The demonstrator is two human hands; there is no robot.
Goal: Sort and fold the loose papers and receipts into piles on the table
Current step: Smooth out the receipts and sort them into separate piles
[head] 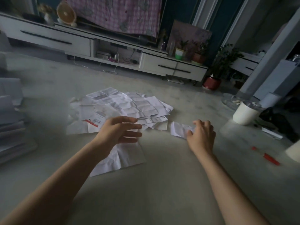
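A loose heap of creased white papers and receipts (126, 106) lies spread on the pale table (162, 184). One receipt in it carries a red stripe (92, 123). A larger creased sheet (123, 158) lies nearer me, partly under my left hand (121, 132). That hand hovers with fingers straight and spread, holding nothing, at the heap's near edge. My right hand (201, 135) has its fingers curled onto a small crumpled white paper (180, 129) to the right of the heap and pinches its right edge.
A white cylindrical container (245, 113) stands at the right, with dark items behind it. A red pen (271, 159) lies near the right edge. Stacked papers (11, 124) sit at the far left. A white TV cabinet (113, 51) runs across the back.
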